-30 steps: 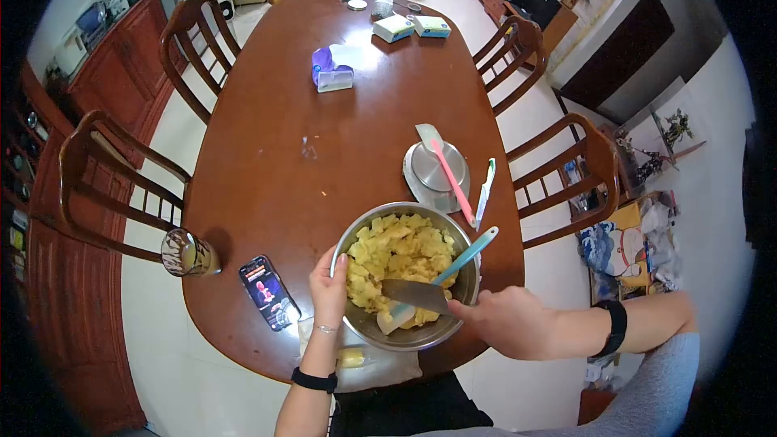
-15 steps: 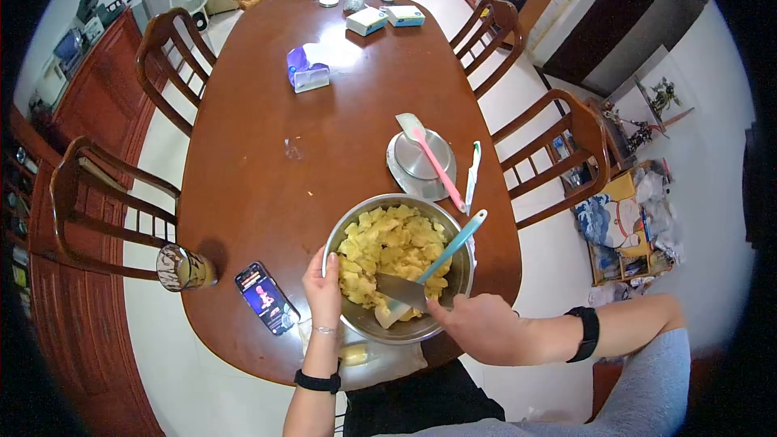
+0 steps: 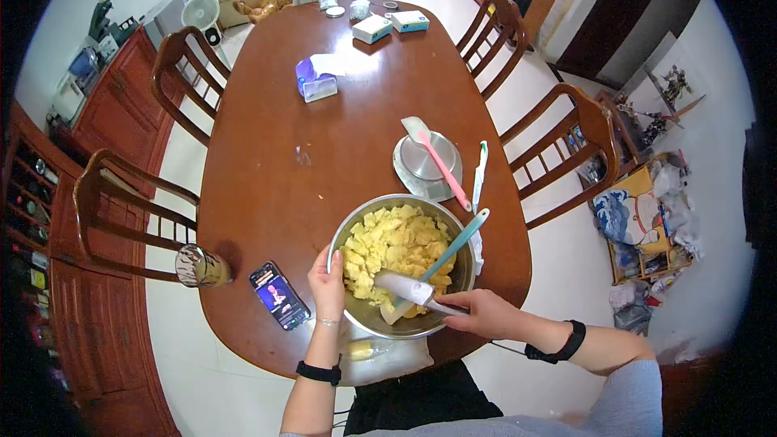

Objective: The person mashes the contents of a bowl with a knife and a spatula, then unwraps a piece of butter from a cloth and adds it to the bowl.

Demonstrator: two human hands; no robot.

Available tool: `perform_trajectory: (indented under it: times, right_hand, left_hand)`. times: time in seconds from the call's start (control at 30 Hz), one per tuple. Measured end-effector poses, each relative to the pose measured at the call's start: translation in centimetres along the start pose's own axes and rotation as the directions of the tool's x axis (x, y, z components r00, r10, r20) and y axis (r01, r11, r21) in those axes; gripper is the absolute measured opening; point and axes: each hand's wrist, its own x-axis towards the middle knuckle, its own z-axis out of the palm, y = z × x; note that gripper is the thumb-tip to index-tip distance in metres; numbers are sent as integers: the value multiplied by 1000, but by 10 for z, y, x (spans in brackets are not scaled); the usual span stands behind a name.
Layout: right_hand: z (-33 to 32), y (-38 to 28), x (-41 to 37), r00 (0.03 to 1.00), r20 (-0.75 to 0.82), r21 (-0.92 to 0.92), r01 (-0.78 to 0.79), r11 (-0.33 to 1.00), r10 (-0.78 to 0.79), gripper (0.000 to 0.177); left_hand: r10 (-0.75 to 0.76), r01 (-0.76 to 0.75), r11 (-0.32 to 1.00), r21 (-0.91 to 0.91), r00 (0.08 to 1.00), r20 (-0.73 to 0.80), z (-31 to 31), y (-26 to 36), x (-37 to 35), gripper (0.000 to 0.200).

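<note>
A steel bowl (image 3: pixel 467 271) holds yellow chunks (image 3: pixel 388 241) that look soft and broken up. At its left rim my left hand (image 3: pixel 327 279) grips the edge, thumb on the inside. My right hand (image 3: pixel 477 313) is wrapped round the handle of a metal blade (image 3: pixel 405 286), a knife or scraper, whose flat end lies over the chunks in the lower part of the bowl. Crossing near the blade, a spatula with a blue-green handle (image 3: pixel 455 244) leans on the right rim, its pale head (image 3: pixel 394 311) down in the bowl.
A phone (image 3: pixel 279 296) and a glass (image 3: pixel 201 266) are on the left. Beyond the bowl lie a pink spatula (image 3: pixel 445 170) on a round scale (image 3: pixel 427 155) and a white knife (image 3: pixel 481 170). Tissue packs (image 3: pixel 372 29) stand farther back. Under the bowl's near side is a pale bag (image 3: pixel 388 360).
My right hand has turned and the blade now shows its face at a different angle, with the handle visible. The whole view has shifted slightly. My left hand still holds the rim.
</note>
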Motion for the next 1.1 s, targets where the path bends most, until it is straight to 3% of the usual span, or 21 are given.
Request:
perform_trajectory:
  times: [0.13, 0.17, 0.2, 0.33, 0.4, 0.5, 0.57, 0.63, 0.77, 1.0, 1.07, 1.1]
  right_hand:
    - [-29, -37, -11, 991, 89, -49, -98, 994, 102, 39]
    - [-41, -51, -17, 992, 109, -322, -19, 946, 57, 39]
    - [-51, -66, -23, 990, 141, -566, 63, 822, 21, 39]
    - [-66, -119, -33, 969, 211, -750, 75, 658, 130, 40]
    - [-60, -124, -30, 959, 268, -888, 209, 410, 90, 42]
    - [-55, -138, -18, 936, 313, -901, 238, 362, 163, 44]
    - [-58, -145, -7, 922, 326, -870, 207, 447, 207, 43]
    - [-60, -146, 5, 915, 333, -872, 208, 443, 226, 40]
    - [-58, -150, 20, 909, 371, -872, 271, 409, 190, 39]
    - [-39, -159, 24, 890, 373, -891, 264, 370, 262, 43]
    - [-41, -141, 23, 907, 401, -819, 294, 493, 125, 44]
    - [-34, -141, 22, 906, 404, -819, 296, 491, 128, 44]
  left_hand:
    - [9, -9, 1000, -6, 1000, 1, -2, -5, 2, 28]
    - [6, -6, 1000, -19, 1000, 4, -1, -6, 3, 28]
    - [-1, 1, 1000, -31, 1000, 8, -1, -6, 3, 28]
    - [-5, 5, 1000, -18, 1000, -4, 0, -5, -1, 26]
    - [17, -18, 1000, -13, 998, -63, -1, -15, -4, 25]
    - [42, -53, 994, -94, 992, -121, 2, -22, -14, 24]
    - [41, -44, 999, -19, 989, -141, 2, -16, -20, 27]
    - [0, -21, 992, -121, 986, -170, 7, -11, -28, 27]
    - [-14, -21, 986, -164, 978, -207, 10, -4, -37, 28]
    - [-46, -8, 975, -221, 970, -237, 13, 0, -53, 30]
    - [17, -70, 984, -161, 949, -313, 17, -3, -57, 28]
    - [14, -68, 984, -163, 948, -317, 17, -4, -57, 28]
